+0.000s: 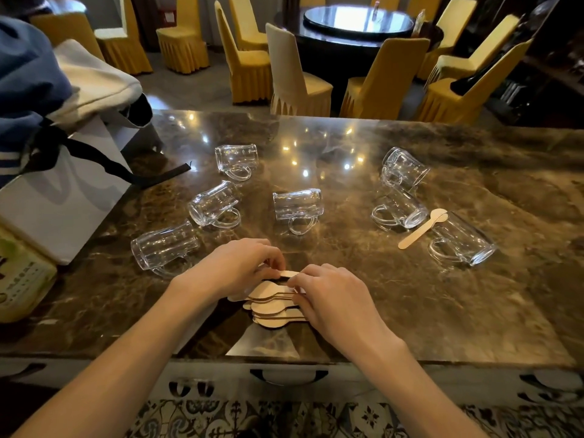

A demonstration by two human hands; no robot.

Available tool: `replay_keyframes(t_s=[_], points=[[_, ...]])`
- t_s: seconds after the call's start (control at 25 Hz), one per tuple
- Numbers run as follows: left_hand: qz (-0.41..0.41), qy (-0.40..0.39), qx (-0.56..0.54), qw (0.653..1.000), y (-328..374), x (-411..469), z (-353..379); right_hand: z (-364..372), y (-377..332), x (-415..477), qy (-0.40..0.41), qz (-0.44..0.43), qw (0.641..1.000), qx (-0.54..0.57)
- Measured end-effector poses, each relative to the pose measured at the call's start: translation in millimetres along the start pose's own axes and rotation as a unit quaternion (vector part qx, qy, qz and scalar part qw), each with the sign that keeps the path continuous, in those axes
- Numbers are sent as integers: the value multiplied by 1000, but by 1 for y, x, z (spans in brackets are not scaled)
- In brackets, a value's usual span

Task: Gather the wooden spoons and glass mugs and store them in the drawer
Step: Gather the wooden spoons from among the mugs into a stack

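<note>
Several clear glass mugs lie on their sides on the brown marble counter (347,311), among them one at the near left (164,245), one in the middle (297,205) and one at the right (463,243). A bundle of wooden spoons (273,306) rests near the front edge. My left hand (234,268) and my right hand (331,295) both pinch this bundle from either side. A single wooden spoon (422,229) lies apart between the right-hand mugs. The drawer (289,376) with a dark handle sits shut just below the counter edge.
A white paper bag with black ribbon (63,191) and folded cloth stand at the counter's left end, with a green box (22,276) beside them. Yellow-covered chairs (249,64) and a round dark table (357,20) stand behind the counter.
</note>
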State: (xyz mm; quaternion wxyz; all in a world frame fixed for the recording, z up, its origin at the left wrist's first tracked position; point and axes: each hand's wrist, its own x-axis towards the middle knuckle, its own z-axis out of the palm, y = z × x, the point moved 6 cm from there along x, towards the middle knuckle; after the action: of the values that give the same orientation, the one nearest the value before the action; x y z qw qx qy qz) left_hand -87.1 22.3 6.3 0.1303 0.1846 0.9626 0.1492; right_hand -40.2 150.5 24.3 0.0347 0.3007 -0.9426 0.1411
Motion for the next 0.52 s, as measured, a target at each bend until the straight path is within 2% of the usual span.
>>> replay_keyframes(t_s=[0.16, 0.28, 0.36, 0.52], points=[[10, -21, 14, 1000, -10, -8, 6, -5, 6, -6, 18, 29, 998, 43], [24, -29, -17, 999, -14, -4, 7, -26, 52, -9, 86, 126, 987, 57], [39, 4, -29, 999, -12, 5, 4, -40, 95, -15, 117, 200, 973, 18], [73, 125, -84, 986, -19, 14, -4, -44, 154, -23, 54, 279, 956, -79]])
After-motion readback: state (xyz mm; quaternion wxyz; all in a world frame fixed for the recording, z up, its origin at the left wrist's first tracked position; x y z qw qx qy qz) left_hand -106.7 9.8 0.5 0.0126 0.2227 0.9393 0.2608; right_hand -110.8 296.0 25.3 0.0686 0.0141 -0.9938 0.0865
